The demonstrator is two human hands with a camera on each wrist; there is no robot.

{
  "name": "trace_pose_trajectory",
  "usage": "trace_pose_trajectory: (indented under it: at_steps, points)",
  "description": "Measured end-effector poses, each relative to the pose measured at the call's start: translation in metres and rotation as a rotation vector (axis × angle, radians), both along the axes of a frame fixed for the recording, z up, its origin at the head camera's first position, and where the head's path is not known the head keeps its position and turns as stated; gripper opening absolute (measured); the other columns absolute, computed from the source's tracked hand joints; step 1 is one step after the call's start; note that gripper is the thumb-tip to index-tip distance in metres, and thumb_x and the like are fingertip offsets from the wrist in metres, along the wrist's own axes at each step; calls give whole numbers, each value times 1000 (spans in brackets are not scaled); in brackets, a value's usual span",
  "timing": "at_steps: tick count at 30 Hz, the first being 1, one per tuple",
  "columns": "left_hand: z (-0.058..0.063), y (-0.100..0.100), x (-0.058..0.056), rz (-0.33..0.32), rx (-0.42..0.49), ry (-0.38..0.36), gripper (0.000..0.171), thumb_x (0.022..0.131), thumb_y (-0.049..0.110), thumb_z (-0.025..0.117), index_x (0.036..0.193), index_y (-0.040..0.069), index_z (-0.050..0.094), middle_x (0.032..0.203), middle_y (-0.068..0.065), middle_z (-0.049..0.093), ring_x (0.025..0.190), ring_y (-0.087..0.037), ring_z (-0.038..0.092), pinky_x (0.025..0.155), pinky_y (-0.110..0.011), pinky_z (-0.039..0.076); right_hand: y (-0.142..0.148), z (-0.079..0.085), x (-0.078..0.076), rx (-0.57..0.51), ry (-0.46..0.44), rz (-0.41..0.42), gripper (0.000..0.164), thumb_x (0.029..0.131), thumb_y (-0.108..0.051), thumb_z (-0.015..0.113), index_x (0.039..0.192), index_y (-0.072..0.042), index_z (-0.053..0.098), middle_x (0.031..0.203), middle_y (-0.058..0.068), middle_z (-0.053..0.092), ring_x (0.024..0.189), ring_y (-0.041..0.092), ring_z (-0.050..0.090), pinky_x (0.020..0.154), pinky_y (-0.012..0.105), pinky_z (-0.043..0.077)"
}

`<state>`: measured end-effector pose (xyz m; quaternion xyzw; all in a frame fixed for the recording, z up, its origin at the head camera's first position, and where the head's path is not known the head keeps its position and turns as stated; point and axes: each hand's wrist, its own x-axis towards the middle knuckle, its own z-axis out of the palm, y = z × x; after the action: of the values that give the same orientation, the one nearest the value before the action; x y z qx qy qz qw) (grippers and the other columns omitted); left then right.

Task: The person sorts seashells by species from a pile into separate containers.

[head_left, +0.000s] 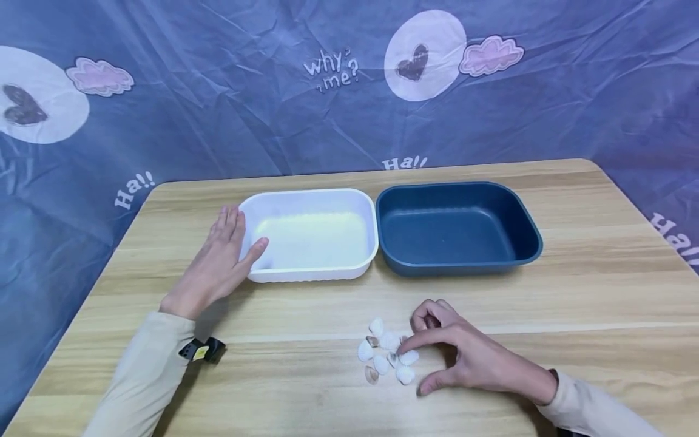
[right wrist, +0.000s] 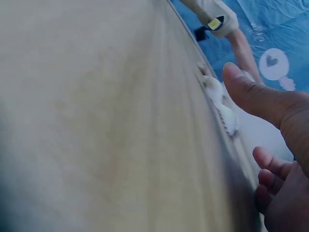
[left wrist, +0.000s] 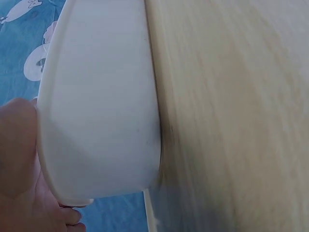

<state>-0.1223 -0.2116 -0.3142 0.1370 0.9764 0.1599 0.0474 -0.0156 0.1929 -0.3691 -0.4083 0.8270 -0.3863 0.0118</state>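
Note:
Several small seashells (head_left: 380, 364), mostly white with a few brownish ones, lie in a loose cluster on the wooden table. Over the right side of this cluster is my right hand (head_left: 469, 358), index fingertip at the shells, thumb spread apart from it and the other fingers bent. In the right wrist view a gap shows between thumb and fingers, with some white shells (right wrist: 226, 116) beyond. My left hand (head_left: 215, 261) rests on the left end of a white plastic basin (head_left: 308, 237), fingers extended along its side and thumb over the rim. The basin's outer wall (left wrist: 101, 96) fills much of the left wrist view.
A dark blue basin (head_left: 448, 233) stands directly right of the white one, their rims side by side. Both sit toward the back of the wooden table (head_left: 306, 340). Behind it hangs a blue printed cloth (head_left: 246, 97).

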Motion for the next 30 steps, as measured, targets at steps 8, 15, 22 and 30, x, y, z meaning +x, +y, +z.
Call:
trace_pose_trajectory:
  at_steps: [8,15,22,30]
  points:
    - [-3,0,1,8,26,-12,85,100,59,21,150,-6,-3,158,-17,-13,145,-27,-19,118,-46,-4,-4,-9,2,-4,149,44,39,69,-45,81,107,-38,73,143,11,46,132,32,36,112,33,13]
    - [-6,-1,0,7,50,-17,84,100,59,22,150,-4,-3,159,-14,-14,145,-27,-19,118,-48,-3,-8,-13,4,-8,152,0,30,70,-46,80,99,-39,73,142,10,49,133,34,37,116,35,7]
    - [-5,-1,-1,7,63,-6,84,100,59,24,151,-3,-3,159,-12,-15,145,-28,-17,118,-50,-2,-10,-11,4,-3,144,-23,26,71,-47,81,93,-38,69,141,6,49,132,33,37,115,37,7]
    - [-5,-1,-1,1,81,-13,84,100,58,24,151,-3,-5,159,-13,-16,144,-28,-19,117,-54,0,-14,-6,7,-111,38,21,27,75,-31,83,97,-34,68,144,9,45,136,32,29,115,30,9]
